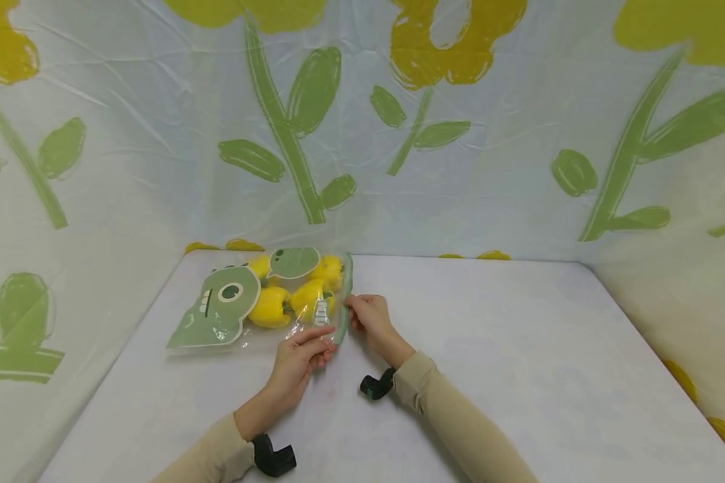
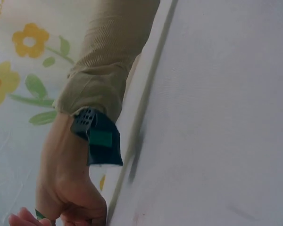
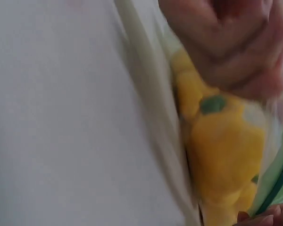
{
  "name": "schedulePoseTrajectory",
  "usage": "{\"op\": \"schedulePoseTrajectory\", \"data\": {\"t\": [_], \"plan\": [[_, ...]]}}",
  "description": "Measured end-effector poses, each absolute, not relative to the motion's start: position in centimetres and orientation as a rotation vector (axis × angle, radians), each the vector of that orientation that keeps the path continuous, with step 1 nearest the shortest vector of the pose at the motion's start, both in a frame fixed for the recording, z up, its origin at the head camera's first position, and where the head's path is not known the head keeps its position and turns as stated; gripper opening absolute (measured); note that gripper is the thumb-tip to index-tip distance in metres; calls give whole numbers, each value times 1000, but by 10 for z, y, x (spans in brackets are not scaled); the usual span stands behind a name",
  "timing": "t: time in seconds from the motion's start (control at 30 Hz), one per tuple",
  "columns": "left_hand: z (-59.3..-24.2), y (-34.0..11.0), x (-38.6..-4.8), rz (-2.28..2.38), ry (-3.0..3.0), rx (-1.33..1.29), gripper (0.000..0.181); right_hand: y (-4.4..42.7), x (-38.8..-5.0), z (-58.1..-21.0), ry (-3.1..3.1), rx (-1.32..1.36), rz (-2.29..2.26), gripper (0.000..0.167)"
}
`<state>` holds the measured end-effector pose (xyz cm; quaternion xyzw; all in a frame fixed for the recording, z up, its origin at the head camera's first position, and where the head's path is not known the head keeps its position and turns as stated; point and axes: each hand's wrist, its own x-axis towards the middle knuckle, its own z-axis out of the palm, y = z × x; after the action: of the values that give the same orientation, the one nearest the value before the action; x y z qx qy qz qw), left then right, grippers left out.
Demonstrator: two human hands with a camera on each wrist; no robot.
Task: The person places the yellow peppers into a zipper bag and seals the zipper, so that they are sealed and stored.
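A clear plastic zip bag [image 1: 214,315] with a green cartoon-creature print lies at the back left of the table. Several yellow bell peppers [image 1: 270,307] are inside; they also show up close in the right wrist view [image 3: 226,150]. At the bag's near right corner, my left hand [image 1: 299,365] pinches the green edging. Farther up that same edge, my right hand [image 1: 374,322] pinches it between thumb and curled fingers. The left wrist view shows the right hand [image 2: 68,188] from the side, while the bag is mostly out of sight there.
A white tabletop [image 1: 519,362] stretches to the right of the hands. Flower-printed cloth [image 1: 495,168] hangs behind and along both sides. Each wrist carries a black camera mount [image 1: 274,457], close above the table.
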<state>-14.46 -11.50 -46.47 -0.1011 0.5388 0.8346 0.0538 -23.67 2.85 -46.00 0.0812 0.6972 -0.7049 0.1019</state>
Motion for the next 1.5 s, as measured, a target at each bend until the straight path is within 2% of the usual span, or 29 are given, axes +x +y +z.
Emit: {"op": "schedulePoseTrajectory", "data": {"t": [0.3, 0.7, 0.8, 0.93, 1.0, 1.2, 1.33, 1.5], "plan": [[-466, -117, -145, 2531, 1667, -293, 30, 14, -281, -458, 2181, 169, -1994, 30], [-464, -112, -134, 2506, 1685, -314, 31, 14, -333, -456, 2361, 320, -1840, 47], [-463, -109, -130, 2502, 1678, -300, 32, 19, -342, -452, 2378, 356, -1872, 40], [-462, -106, -126, 2496, 1688, -271, 33, 26, -350, -449, 2388, 327, -1942, 21], [-462, -105, -125, 2500, 1705, -258, 33, 29, -350, -449, 2382, 291, -1944, 20], [-465, -105, -127, 2514, 1726, -211, 31, 37, -327, -450, 2406, 141, -1734, 39], [-465, -112, -132, 2376, 1773, -89, 30, 44, -297, -448, 2357, -31, -1648, 30], [-448, -151, -139, 1925, 1859, 257, 39, 50, -273, -448, 2303, -154, -1654, 20]]}}
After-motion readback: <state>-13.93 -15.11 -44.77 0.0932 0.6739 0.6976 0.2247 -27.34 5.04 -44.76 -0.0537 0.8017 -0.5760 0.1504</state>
